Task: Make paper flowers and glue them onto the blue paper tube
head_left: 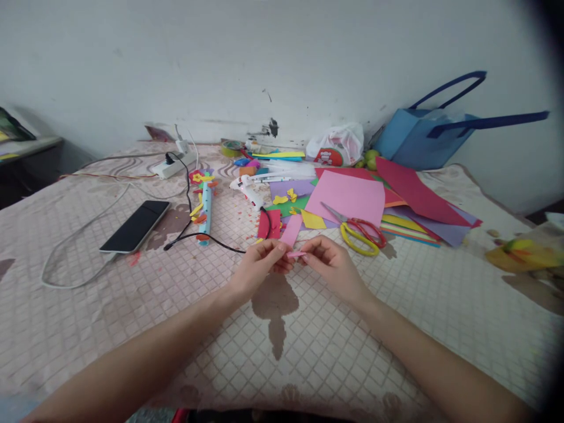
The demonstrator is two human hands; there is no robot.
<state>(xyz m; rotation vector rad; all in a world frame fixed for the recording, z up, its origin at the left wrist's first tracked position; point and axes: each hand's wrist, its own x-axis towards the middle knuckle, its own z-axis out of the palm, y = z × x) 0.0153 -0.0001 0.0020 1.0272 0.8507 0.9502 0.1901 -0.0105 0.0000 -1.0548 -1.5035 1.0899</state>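
Observation:
A small pink strip point(296, 254) is pinched between my two hands above the table's middle. My left hand point(264, 261) grips its left end, and my right hand point(328, 261) has the right end between thumb and fingers. Just behind them lies a wider pink paper piece point(291, 230). Scissors point(359, 235) with red and yellow handles rest beyond my right hand, blades apart. A red paper piece point(268, 223) and a white glue gun point(247, 191) with a black cable lie behind my left hand.
Coloured sheets point(348, 197) spread over the back right, before a blue bag point(418, 138). A decorated blue stick point(205, 208), a phone point(136, 227) on a cable and a power strip point(175, 165) are on the left. A clear bag point(524, 252) sits far right.

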